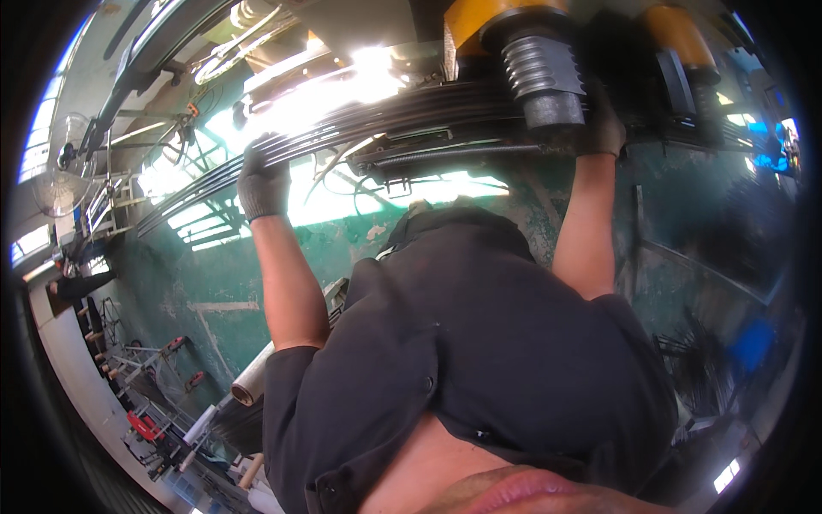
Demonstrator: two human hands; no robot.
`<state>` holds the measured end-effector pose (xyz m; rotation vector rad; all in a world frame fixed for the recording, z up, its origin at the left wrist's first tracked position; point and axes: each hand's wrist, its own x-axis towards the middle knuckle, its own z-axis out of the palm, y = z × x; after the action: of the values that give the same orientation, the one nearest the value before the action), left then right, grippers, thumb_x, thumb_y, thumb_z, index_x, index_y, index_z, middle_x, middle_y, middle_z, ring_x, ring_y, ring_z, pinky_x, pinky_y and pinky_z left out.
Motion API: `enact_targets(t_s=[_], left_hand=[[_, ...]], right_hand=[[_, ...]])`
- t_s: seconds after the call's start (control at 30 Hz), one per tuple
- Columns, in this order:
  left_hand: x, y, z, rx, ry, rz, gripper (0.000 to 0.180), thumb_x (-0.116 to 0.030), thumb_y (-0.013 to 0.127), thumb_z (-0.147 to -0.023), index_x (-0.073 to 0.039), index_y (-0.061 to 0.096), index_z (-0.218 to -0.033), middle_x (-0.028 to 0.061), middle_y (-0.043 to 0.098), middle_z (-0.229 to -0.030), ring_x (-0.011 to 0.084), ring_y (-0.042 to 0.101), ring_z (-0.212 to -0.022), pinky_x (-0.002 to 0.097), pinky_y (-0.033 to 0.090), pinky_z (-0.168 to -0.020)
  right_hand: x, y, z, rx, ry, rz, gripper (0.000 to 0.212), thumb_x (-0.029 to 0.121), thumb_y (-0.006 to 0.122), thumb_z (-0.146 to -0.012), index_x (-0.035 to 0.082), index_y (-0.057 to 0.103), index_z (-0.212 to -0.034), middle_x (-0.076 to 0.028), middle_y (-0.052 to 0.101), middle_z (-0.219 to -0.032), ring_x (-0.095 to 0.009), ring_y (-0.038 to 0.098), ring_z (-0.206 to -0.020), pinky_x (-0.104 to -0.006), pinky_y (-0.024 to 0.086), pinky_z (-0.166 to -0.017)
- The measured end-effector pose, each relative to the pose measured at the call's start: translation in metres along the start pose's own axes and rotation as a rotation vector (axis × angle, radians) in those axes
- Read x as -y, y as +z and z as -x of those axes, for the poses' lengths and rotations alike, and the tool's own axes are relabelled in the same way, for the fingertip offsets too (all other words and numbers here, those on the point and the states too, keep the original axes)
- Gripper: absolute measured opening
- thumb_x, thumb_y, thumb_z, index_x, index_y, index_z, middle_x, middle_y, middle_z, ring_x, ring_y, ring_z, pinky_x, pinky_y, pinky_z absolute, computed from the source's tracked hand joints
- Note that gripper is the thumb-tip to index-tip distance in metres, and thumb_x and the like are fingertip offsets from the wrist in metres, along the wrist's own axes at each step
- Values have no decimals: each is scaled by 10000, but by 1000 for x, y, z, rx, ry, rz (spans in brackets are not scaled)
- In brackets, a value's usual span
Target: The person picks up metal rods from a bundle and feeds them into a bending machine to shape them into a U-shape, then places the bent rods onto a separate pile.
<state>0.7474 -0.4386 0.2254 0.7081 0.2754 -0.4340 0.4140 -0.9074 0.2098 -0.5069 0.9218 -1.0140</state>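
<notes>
A long bundle of thin dark metal rods (385, 120) runs from the left side up toward a machine at the top. My left hand (261, 184), in a dark glove, is closed around the bundle near its left part. My right hand (604, 128), also gloved, grips the same bundle in deep shadow beside a black ribbed cylinder (539, 68) under a yellow housing (479, 17). Both forearms are bare and reach upward. My dark shirt (479, 343) fills the middle of the view.
A second yellow-topped cylinder (681, 43) stands at the right of the machine. A worn green wall (205, 283) lies behind. At the left are a fan (60, 171), another person's dark sleeve (81, 284), pale rolls (257, 377) and red-handled tools (144, 424).
</notes>
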Motion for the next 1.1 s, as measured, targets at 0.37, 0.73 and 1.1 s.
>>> enact_targets(t_s=[0.37,0.73,1.1], left_hand=[[-27,-41,-11,30,93,36,343,-242,500,-1087,34,571,-1277,206,653,-1226,370,622,-1168,549,507,-1059],[-271,-193,-87,-197,403,146,455,-394,474,-1090,15,627,-1217,221,649,-1231,410,617,-1177,612,491,-1069],[-460,-302,-155,-271,470,-128,657,-482,491,-1078,-43,320,-1535,220,518,-1353,437,612,-1185,647,541,-1000]], right_hand=[[11,3,22,35,-32,148,594,464,506,-1068,25,522,-1469,-136,524,-1521,-317,543,-1331,-467,394,-1173],[-61,-120,104,-408,48,715,498,527,515,-1062,75,723,-1079,-5,686,-849,-125,622,-681,-227,527,-685],[-149,-144,250,-817,119,1022,389,423,640,-1011,96,560,-818,-22,519,-657,-153,456,-495,-331,312,-438]])
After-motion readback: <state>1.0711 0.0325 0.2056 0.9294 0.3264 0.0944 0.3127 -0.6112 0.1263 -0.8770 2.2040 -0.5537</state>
